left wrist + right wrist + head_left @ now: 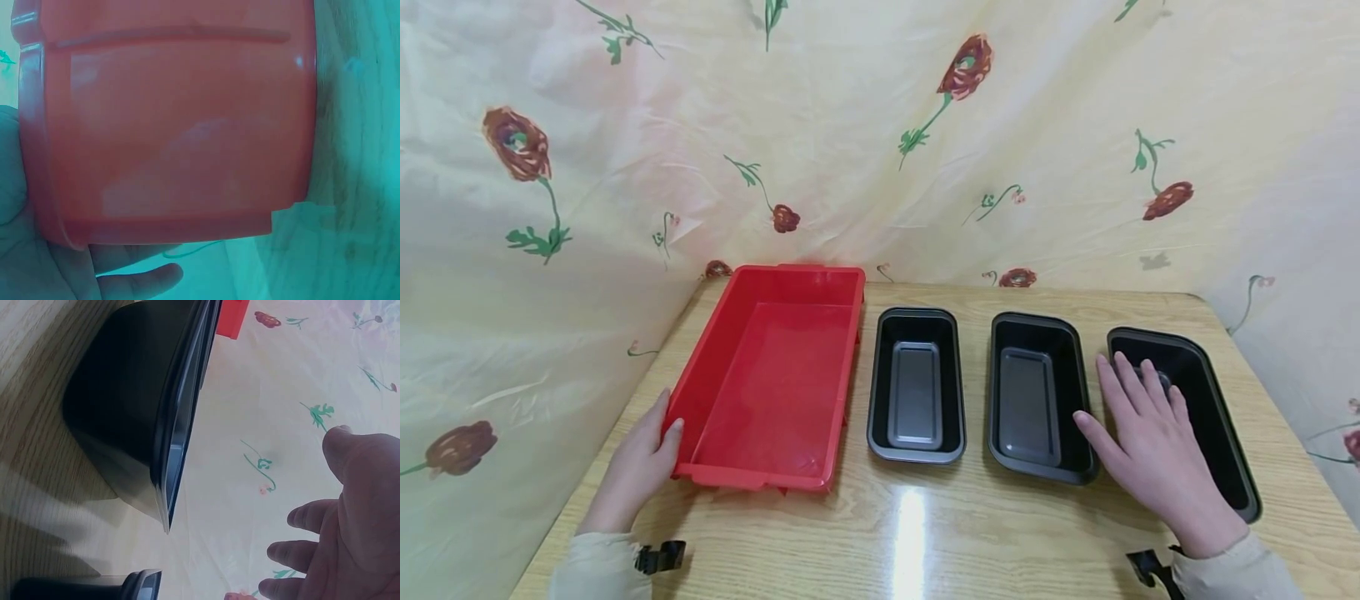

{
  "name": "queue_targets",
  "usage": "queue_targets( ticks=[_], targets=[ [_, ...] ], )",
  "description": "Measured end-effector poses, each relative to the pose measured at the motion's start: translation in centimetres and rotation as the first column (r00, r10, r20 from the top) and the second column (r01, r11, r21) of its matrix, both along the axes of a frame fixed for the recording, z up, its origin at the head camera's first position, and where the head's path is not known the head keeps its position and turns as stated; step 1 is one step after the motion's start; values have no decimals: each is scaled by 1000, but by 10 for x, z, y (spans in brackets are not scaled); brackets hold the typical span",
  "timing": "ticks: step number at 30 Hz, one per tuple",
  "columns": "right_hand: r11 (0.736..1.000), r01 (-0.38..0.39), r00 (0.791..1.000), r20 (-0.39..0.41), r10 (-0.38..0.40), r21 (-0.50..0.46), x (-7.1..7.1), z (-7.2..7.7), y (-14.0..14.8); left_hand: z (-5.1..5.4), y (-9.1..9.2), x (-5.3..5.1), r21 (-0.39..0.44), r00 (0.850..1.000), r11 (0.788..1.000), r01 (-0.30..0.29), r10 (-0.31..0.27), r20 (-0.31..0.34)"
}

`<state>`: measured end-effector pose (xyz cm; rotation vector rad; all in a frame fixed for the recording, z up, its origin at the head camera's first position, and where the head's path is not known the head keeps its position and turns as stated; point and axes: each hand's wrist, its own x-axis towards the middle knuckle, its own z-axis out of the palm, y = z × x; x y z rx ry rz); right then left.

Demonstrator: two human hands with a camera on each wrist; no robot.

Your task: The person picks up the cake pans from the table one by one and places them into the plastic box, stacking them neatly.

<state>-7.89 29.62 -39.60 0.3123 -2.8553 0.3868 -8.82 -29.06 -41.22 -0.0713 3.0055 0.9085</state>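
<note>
My left hand (636, 467) grips the near left corner of a red tray (775, 392), thumb at the rim and fingers along the outer side. Close up in the left wrist view, the tray's outer wall (162, 137) hides part of the left hand (125, 269). My right hand (1157, 450), fingers spread, hovers over the right black pan (1217, 442), its thumb near the right edge of the middle black pan (1028, 404). In the right wrist view the right hand (350, 525) stands apart from a black pan (125, 387) and holds nothing.
A third, narrower black pan (915, 392) stands between the red tray and the middle pan. All stand on a light wooden table (985, 533). A flowered cloth (850, 125) hangs behind the table and along its sides.
</note>
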Motion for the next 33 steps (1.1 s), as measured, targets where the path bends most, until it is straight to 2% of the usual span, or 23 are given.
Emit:
queue_targets(
  ticks=[6, 11, 17, 22, 33],
  targets=[
    [1000, -2, 1000, -9, 2, -10, 1, 1, 0, -3, -4, 3, 73, 999, 997, -9, 6, 40],
    [1000, -10, 1000, -28, 10, -28, 2, 2, -1, -7, -9, 3, 126, 999, 992, -10, 5, 43],
    [998, -23, 998, -53, 20, -57, 0, 2, -2, -9, -9, 2, 198, 996, 979, -44, 28, 81],
    [992, -49, 996, -76, 40, -121, -1, 4, -4, -8, -7, 3, 256, 993, 964, -74, 47, 111],
    [969, -61, 998, -15, 59, -241, -4, 11, -15, -7, -5, 4, 277, 992, 958, -78, 47, 118]
  ],
)
